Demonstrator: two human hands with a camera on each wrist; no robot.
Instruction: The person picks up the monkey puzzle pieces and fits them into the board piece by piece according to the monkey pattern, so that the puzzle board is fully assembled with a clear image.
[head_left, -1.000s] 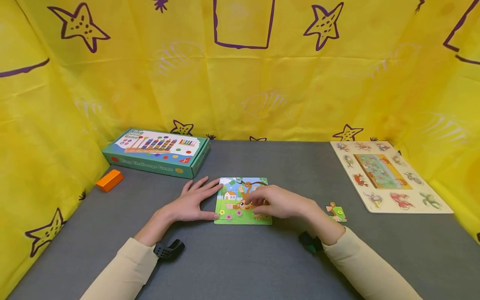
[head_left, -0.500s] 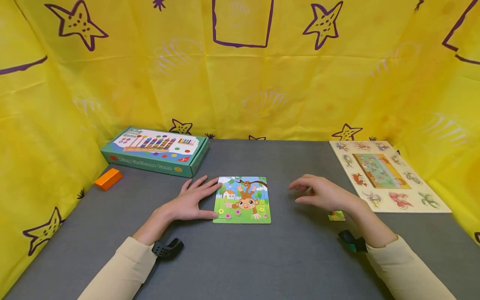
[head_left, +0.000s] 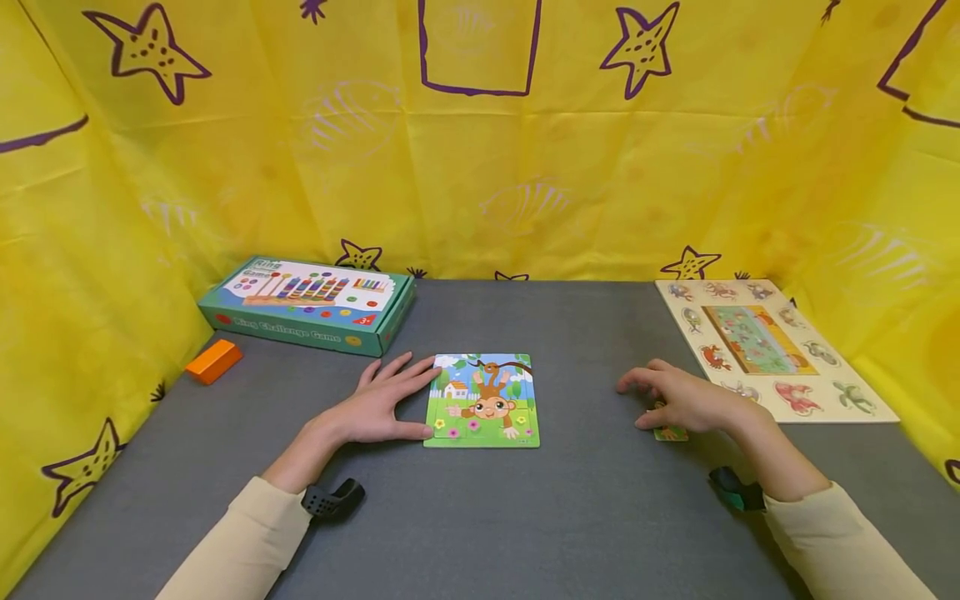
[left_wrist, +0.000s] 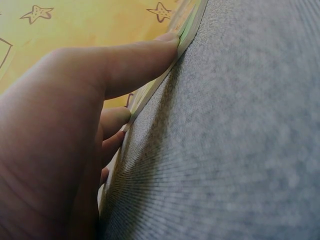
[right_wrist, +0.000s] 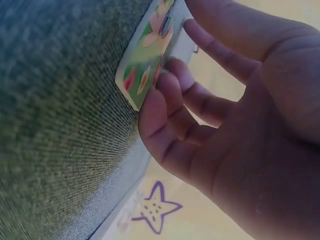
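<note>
A square monkey jigsaw puzzle (head_left: 482,402) lies flat on the grey table. My left hand (head_left: 375,407) rests at its left side with fingers spread; in the left wrist view, the thumb (left_wrist: 145,62) touches the puzzle's edge. Over to the right, my right hand (head_left: 693,402) is low above a loose jigsaw piece (head_left: 671,434), which it partly hides. In the right wrist view this green jigsaw piece (right_wrist: 145,65) lies on the table beside bent fingertips, with the thumb apart from them. Whether the fingertips touch it, I cannot tell.
A green Ring Challenge Game box (head_left: 307,304) stands at the back left, with an orange block (head_left: 214,362) in front of it. At the right lies a wooden sea-animal board (head_left: 840,367). Yellow cloth (head_left: 480,183) walls the table in at the back and sides.
My right hand has left the monkey puzzle and moved right to the loose jigsaw piece, lowering over it. My left hand has stayed at the puzzle's left edge.
</note>
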